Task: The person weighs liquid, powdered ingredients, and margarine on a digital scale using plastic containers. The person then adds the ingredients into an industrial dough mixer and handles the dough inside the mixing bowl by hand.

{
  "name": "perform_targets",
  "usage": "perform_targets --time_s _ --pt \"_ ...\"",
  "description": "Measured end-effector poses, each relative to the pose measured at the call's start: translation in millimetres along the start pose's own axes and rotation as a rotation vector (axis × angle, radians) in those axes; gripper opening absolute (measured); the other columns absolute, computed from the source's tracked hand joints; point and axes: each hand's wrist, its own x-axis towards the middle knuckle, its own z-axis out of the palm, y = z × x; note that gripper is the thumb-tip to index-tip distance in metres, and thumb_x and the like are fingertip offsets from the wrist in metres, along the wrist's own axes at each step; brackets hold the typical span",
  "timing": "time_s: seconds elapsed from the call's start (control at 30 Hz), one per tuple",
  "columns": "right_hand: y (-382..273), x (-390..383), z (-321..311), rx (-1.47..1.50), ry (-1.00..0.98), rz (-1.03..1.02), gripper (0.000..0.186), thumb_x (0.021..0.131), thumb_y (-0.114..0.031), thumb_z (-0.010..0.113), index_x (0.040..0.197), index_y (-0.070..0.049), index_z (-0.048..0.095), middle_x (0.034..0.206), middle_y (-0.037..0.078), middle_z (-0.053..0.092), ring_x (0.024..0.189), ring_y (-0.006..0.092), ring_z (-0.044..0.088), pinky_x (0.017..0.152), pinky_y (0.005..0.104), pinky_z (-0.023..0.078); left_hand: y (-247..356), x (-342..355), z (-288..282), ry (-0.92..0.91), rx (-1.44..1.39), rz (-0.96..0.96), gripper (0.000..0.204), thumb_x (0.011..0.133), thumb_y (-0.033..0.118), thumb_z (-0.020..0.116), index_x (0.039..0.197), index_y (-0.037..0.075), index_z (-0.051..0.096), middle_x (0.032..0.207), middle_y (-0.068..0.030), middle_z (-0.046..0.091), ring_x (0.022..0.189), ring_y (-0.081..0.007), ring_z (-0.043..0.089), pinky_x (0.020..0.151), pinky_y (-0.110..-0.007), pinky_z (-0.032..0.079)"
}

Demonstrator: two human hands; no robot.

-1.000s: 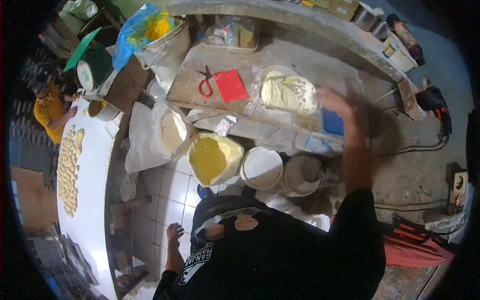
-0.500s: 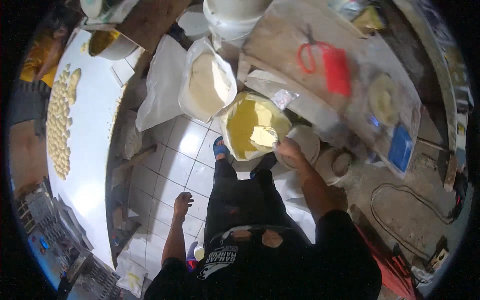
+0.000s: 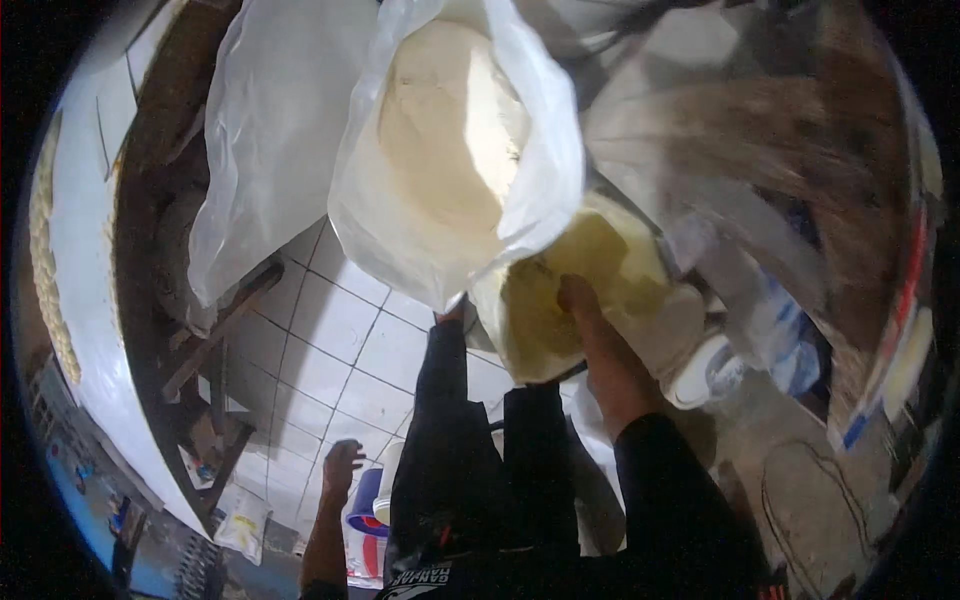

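Observation:
My right hand (image 3: 577, 296) reaches down inside a yellow-lined bag (image 3: 635, 245) with yellowish powder in it. Its fingers are closed; the scoop they hold is hard to make out against the yellow. Right beside that bag, and larger in view, stands an open white sack (image 3: 350, 190) filled with pale cream flour (image 3: 440, 130). My left hand (image 3: 342, 462) hangs low at my left side over the tiles, fingers loosely apart with nothing in them.
At the left runs a white table (image 3: 85, 290) with small dough pieces (image 3: 48, 260) along its far side. A wooden workbench (image 3: 770, 110) rises at the right. White tubs (image 3: 705, 370) stand under it. A purple container (image 3: 365, 500) sits by my left leg.
The view has moved closer to the sacks. My right hand, which held a scoop heaped with pale powder above the yellow-lined bag, is now down inside it. My left hand stays empty.

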Motion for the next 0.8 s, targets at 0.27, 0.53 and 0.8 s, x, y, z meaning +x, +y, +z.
perform_targets --time_s 0.27,0.53,0.8 --pt "44 45 59 -0.07 -0.174 -0.053 0.027 0.087 -0.021 0.058 0.106 -0.002 0.061 0.108 0.017 0.062 0.104 0.0339 0.059 0.086 0.0435 0.047 -47 8 23 -0.026 0.249 0.09 0.028 0.095 0.025 0.055 0.11 0.002 0.061 0.101 -0.0104 0.066 0.088 -0.0183 0.066 0.075 -0.032 0.054" --pt "1 7 26 -0.059 -0.277 -0.14 0.039 0.084 -0.021 0.059 0.118 -0.001 0.057 0.121 0.02 0.058 0.114 0.0366 0.055 0.097 0.0472 0.042 54 -9 88 -0.004 0.38 0.342 0.029 0.093 0.021 0.06 0.113 0.001 0.06 0.105 -0.0146 0.067 0.096 -0.0266 0.067 0.082 -0.036 0.053" --pt "-47 -120 -44 0.224 0.363 -0.504 0.064 0.087 -0.028 0.063 0.141 -0.003 0.037 0.149 0.023 0.032 0.134 0.0406 0.035 0.11 0.0461 0.033 88 -37 247 -0.432 0.626 0.726 0.03 0.091 0.022 0.063 0.113 0.002 0.059 0.106 -0.0179 0.065 0.091 -0.0302 0.066 0.079 -0.04 0.052"
